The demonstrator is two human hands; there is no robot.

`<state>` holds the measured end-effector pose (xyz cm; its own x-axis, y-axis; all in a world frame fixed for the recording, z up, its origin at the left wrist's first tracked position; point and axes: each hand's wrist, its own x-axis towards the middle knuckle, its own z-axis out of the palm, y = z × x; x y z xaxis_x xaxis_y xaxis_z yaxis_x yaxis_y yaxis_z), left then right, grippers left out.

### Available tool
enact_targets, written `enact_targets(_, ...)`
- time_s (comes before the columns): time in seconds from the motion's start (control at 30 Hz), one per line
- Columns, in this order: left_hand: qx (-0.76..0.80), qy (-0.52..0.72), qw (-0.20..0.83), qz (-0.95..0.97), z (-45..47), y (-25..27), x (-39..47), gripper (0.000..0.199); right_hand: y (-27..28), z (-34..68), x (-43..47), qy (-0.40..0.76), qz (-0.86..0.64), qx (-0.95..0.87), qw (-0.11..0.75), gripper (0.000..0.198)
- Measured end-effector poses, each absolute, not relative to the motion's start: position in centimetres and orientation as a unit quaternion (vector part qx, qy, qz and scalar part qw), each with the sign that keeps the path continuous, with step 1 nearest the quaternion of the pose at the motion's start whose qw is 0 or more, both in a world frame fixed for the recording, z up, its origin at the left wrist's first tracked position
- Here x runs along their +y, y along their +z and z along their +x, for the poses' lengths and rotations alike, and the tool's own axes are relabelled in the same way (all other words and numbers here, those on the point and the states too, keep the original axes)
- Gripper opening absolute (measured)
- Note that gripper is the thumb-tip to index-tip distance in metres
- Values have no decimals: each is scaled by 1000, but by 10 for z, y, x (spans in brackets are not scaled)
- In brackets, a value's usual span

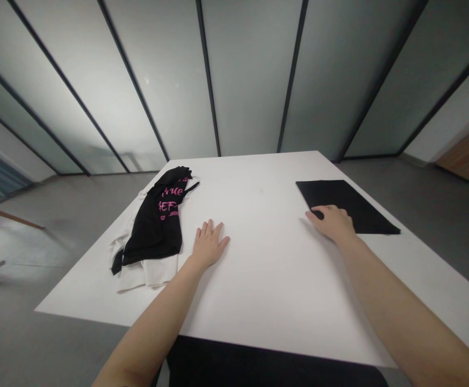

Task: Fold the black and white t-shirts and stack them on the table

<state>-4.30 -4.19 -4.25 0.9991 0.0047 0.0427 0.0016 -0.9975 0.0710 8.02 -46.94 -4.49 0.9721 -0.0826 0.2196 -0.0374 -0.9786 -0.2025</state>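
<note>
My left hand (pixel 209 244) lies palm down on the white table (pixel 254 290), fingers spread, holding nothing. Just left of it, a black garment with pink lettering (pixel 153 226) rests on top of a white garment (pixel 157 271), whose edges stick out underneath. Over on the right, a flat black rectangular piece (pixel 347 204) lies on the tabletop; whether it is folded cloth or a thin board I cannot tell. My right hand (pixel 334 223) is closed at its near left corner, with a bit of black showing between thumb and fingers. The hand covers part of that edge.
The table's near edge runs close to my body, above a dark surface (pixel 266 365). Frosted glass panels with dark frames (pixel 250 80) stand behind the far edge. Wooden legs (pixel 12 215) show at the left, and a wooden piece (pixel 468 153) at the far right.
</note>
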Motion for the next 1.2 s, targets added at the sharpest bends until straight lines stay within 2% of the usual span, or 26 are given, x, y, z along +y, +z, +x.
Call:
enact_targets(0.1, 72, 46, 19, 996, -43, -51, -44, 75, -56, 84, -466, -106, -990, 20, 87, 57)
enact_targets(0.23, 59, 32, 25, 997, -37, -45, -42, 78, -73, 95, -477, -138, -985, 13, 107, 56)
enact_targets(0.33, 48, -70, 49, 995, -14, -17, -28, 78, -78, 100, -484, -174, -974, 11, 141, 54)
enact_targets(0.4, 37, -142, 87, 985, 8, 10, -12, 68, -77, 101, -485, -201, -966, 7, 164, 52)
enact_targets(0.47, 85, -81, 135, 984, 29, 32, 9, 63, -74, 100, -484, -222, -959, -6, 179, 49)
enact_targets(0.5, 136, -7, 137, 981, 37, 40, 20, 64, -73, 100, -483, -231, -956, -17, 182, 48)
enact_targets(0.57, 272, 156, 111, 943, 44, 43, 43, 68, -69, 99, -480, -242, -952, -38, 184, 44)
enact_targets(0.63, 386, 229, 99, 888, 44, 32, 64, 72, -67, 98, -478, -244, -951, -49, 186, 40)
enact_targets(0.8, 452, 158, 134, 867, 36, -7, 99, 70, -68, 99, -477, -243, -944, -36, 219, 34)
enact_targets(0.9, 454, 158, 127, 868, 36, -9, 104, 71, -70, 101, -478, -241, -939, -32, 242, 33)
enact_targets(1.1, 374, 191, 123, 899, 27, 39, 103, 52, -67, 100, -476, -258, -931, -35, 256, 31)
enact_targets(1.2, 282, 246, 164, 913, 23, 69, 87, 46, -61, 95, -467, -286, -920, -40, 264, 29)
